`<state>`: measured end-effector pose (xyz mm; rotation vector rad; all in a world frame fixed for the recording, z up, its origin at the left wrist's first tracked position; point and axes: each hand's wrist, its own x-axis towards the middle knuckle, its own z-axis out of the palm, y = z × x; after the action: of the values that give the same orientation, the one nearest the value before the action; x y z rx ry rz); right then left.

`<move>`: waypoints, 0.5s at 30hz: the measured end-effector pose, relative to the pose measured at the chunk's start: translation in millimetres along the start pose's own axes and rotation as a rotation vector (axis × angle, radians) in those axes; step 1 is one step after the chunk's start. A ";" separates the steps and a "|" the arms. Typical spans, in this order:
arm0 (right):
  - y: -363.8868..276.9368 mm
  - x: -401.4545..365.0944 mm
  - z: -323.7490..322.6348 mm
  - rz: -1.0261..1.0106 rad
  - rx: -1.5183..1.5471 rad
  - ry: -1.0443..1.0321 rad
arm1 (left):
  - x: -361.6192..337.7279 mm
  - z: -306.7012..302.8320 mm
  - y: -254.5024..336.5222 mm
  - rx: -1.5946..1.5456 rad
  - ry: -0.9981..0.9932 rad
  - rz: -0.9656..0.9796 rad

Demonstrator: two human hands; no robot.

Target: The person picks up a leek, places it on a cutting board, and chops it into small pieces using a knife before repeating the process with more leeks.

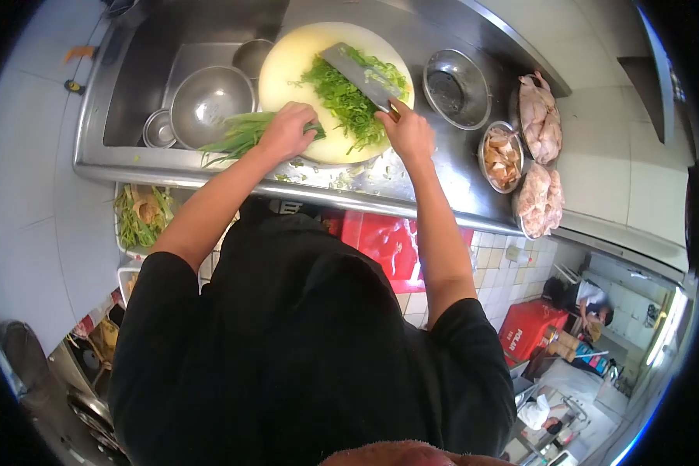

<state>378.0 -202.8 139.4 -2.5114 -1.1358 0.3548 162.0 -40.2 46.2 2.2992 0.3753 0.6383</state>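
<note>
My left hand (290, 130) is closed around a bunch of green onions (241, 133), whose long leaves trail off the left side of the round cutting board (283, 66). The cut ends point toward the middle of the board. My right hand (410, 133) grips the handle of a cleaver (357, 76). Its broad blade lies tilted over a heap of chopped greens (335, 97), with some bits stuck to the metal. Loose scraps are scattered on the steel counter (380, 182) at the board's near edge.
Left of the board, a steel bowl (212, 105) sits in the sink (144, 85). On the right stand a metal bowl (457, 89), a bowl of brownish pieces (502, 159) and plates of raw poultry (540, 120). Two people (590, 299) are in the background at lower right.
</note>
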 end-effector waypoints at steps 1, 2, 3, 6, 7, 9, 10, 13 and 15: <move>-6.3 1.0 5.6 -0.117 0.003 -0.007 | -0.3 0.8 -0.7 -0.010 0.019 0.011; -13.4 1.5 12.4 -0.234 0.006 -0.014 | -0.1 1.3 -2.3 -0.009 -0.001 -0.026; -21.0 0.6 20.0 -0.349 0.011 -0.022 | 0.6 0.1 -1.9 -0.011 -0.024 -0.062; -43.9 -8.1 42.7 -0.666 0.035 -0.023 | 1.5 -1.2 0.5 -0.050 -0.061 -0.191; -47.0 -8.1 63.6 -0.646 0.046 -0.056 | 3.4 0.0 0.2 -0.081 -0.026 -0.212; -49.4 -6.5 115.6 -0.610 0.072 -0.122 | 8.0 1.8 -6.3 -0.082 -0.019 -0.319; -54.8 -8.0 118.2 -0.596 0.068 -0.125 | 7.0 8.1 -12.6 -0.177 0.077 -0.324; -62.4 -11.6 124.1 -0.597 0.043 -0.111 | 7.7 1.7 -21.1 -0.501 0.171 -0.387; -53.7 -15.0 125.8 -0.644 0.010 -0.072 | 2.6 -37.2 -20.0 -0.322 0.069 -0.294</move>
<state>286.0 -153.7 49.6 -1.9839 -1.8663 0.2663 142.4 -4.1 56.2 1.8754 0.5852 0.5824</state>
